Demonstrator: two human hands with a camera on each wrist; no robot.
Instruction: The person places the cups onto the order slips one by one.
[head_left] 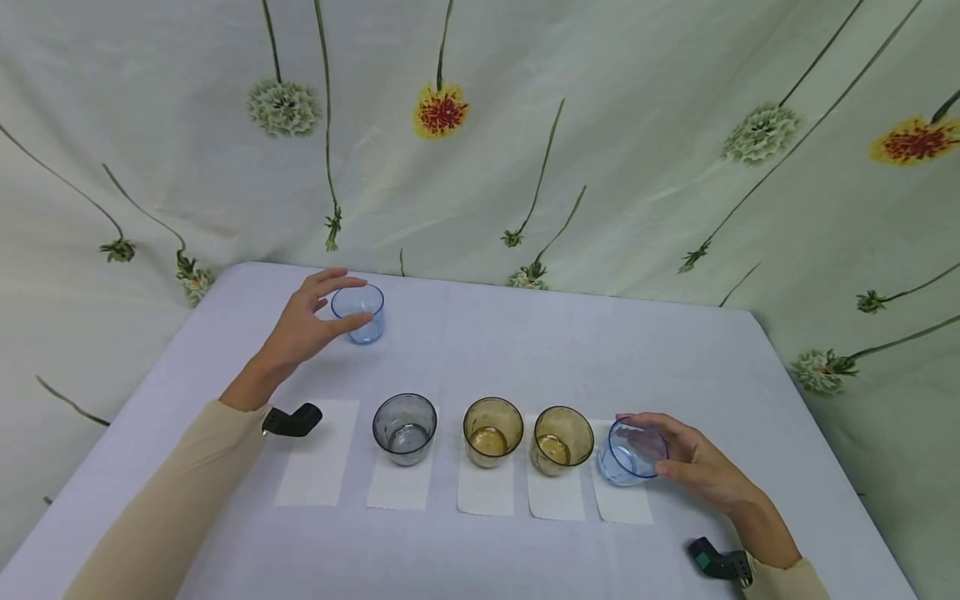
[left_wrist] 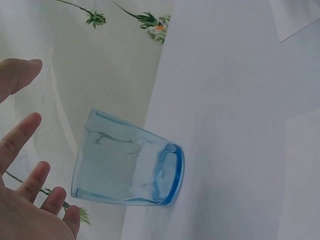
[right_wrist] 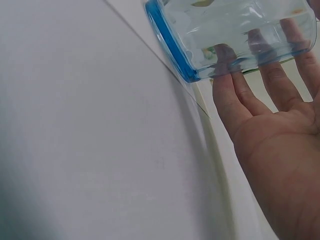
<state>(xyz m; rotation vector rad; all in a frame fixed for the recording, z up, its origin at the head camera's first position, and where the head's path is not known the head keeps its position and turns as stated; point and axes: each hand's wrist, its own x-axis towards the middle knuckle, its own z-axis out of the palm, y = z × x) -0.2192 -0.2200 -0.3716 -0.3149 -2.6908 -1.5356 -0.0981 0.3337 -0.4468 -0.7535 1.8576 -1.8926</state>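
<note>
At the far left of the table a clear blue glass point(head_left: 367, 332) stands upright. My left hand point(head_left: 302, 321) is beside it, thumb and fingers spread; in the left wrist view the fingertips point(left_wrist: 44, 172) are apart from the glass wall. With thumb and fingers around its sides, my right hand point(head_left: 701, 462) holds a second blue glass point(head_left: 621, 477) over the top of the rightmost white paper piece point(head_left: 626, 507). Through that glass, the right wrist view shows several fingertips point(right_wrist: 260, 42). Whether its base rests fully on the paper I cannot tell.
Between the hands stand a grey glass point(head_left: 405, 446) and two amber glasses, the left one point(head_left: 491, 446) and the right one point(head_left: 558, 454), each at a white paper piece. Another paper piece point(head_left: 318, 458) lies under the left wrist. Flowered cloth point(head_left: 637, 208) hangs behind the table point(head_left: 480, 567).
</note>
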